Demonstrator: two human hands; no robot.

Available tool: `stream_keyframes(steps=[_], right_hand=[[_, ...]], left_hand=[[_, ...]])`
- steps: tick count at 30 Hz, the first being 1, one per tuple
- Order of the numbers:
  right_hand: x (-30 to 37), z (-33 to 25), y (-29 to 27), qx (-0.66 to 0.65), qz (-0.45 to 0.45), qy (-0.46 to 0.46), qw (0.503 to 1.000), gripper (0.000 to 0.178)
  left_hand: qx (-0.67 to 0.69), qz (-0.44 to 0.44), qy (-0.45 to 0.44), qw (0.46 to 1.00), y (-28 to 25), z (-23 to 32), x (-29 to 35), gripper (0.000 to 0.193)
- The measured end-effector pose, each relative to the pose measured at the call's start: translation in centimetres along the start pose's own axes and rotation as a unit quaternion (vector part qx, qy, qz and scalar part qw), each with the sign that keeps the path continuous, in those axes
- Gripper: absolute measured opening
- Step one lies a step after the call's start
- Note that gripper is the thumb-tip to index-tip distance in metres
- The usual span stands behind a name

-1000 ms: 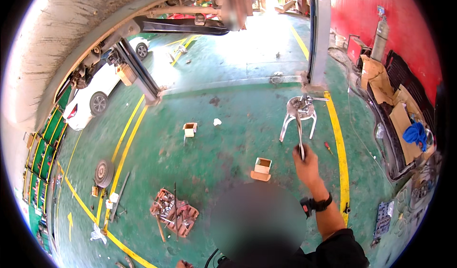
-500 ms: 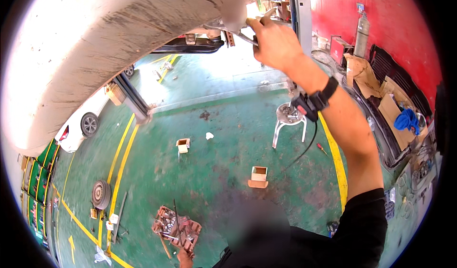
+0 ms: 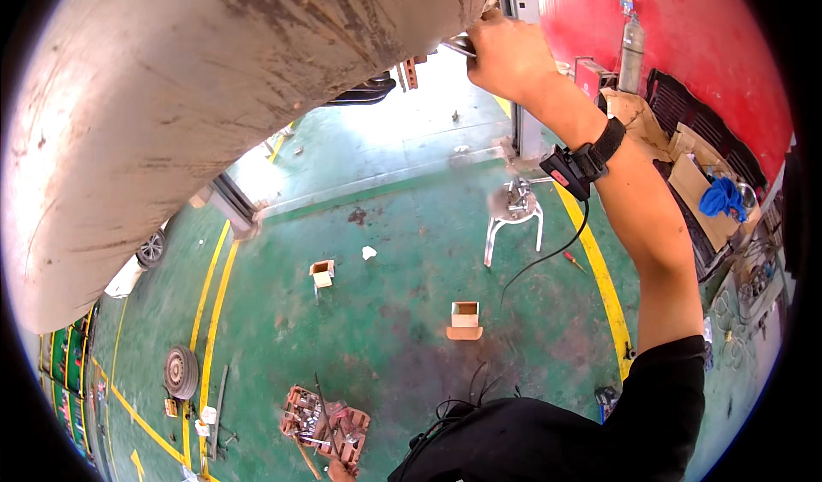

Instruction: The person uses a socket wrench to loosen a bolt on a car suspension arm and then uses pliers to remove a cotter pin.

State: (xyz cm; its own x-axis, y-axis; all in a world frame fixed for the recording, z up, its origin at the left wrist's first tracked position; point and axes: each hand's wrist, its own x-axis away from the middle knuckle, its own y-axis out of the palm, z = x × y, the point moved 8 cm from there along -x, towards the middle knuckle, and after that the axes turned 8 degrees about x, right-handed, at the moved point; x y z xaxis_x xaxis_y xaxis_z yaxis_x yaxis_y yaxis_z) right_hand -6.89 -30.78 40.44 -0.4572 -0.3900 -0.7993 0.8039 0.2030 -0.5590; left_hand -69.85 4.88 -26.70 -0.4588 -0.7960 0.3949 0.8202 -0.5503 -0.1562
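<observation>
My right hand (image 3: 511, 58) is raised under the car's scuffed pale body panel (image 3: 282, 62). Its fingers are closed round a silver metal bar (image 3: 461, 46), perhaps a wrench handle; the panel edge hides its far end. A black strap with a small device (image 3: 572, 172) sits on my right wrist. Low at the bottom edge, only part of my left hand (image 3: 342, 472) shows, closed at the lower end of a long thin dark bar (image 3: 325, 413). Behind that bar, a reddish tray (image 3: 355, 422) with sockets and metal tools rests on the floor.
A white-legged stool (image 3: 514, 217) carries metal parts. Open cardboard boxes (image 3: 465, 320) and a wheel (image 3: 181, 372) are on the green floor. Lift posts (image 3: 233, 201) stand beyond. At the right lie car panels, cardboard and a blue cloth (image 3: 722, 198), near a gas cylinder (image 3: 631, 58).
The panel fills more of the view and covers more of the background. My right hand has shifted slightly up and right, still closed on the silver bar. My left hand stays low.
</observation>
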Motion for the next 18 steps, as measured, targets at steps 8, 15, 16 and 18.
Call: stream_keyframes(steps=[8, 15, 16, 18], right_hand=[[-0.8, 1.4, 0.5, 0.170, 0.051, -0.073, 0.981, 0.027], [-3.6, 1.5, -0.4, 0.309, 0.068, -0.139, 0.938, 0.027], [-4.1, 2.0, -0.2, 0.314, 0.088, -0.154, 0.933, 0.028], [-4.6, 1.2, -0.7, 0.357, 0.132, -0.136, 0.915, 0.028]], left_hand=[[0.117, 0.099, -0.141, 0.978, 3.8, 3.9, -11.3, 0.029], [0.208, 0.052, -0.112, 0.970, 11.8, 7.9, -12.3, 0.023], [0.198, 0.064, -0.119, 0.971, 12.2, 6.9, -12.5, 0.023], [0.177, 0.095, -0.138, 0.970, 12.9, 4.9, -11.5, 0.024]])
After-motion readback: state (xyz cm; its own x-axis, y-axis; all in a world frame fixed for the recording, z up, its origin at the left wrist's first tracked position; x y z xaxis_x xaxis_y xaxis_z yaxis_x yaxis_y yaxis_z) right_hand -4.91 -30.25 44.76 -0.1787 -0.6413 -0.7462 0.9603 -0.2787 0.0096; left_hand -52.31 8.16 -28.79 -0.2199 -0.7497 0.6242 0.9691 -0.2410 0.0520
